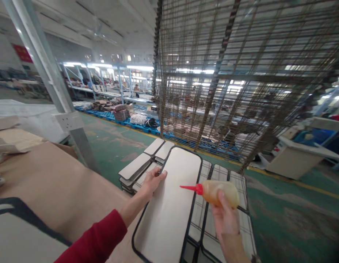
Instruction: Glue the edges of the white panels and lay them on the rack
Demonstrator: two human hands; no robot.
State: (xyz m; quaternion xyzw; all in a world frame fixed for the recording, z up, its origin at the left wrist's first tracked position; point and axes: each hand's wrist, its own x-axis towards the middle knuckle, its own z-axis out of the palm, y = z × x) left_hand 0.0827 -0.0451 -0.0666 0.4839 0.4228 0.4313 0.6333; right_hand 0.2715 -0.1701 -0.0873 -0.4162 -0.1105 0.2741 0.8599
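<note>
Left hand [152,181] grips the dark-edged white panel [169,212] at lower centre, right hand [226,216] clasps the squeeze bottle [213,188] at lower right, and too hard a squeeze could make its red nozzle [190,187] dribble!

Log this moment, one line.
left hand: grips black-edged, round-cornered white panel | right hand: holds translucent amber squeeze bottle | red pointed nozzle: above panel, aimed left

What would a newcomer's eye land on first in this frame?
Likely the amber squeeze bottle in the right hand, its red nozzle over the long white panel at lower centre. The left hand grips that panel's left edge. Then the tall wire rack filling the upper right.
</note>
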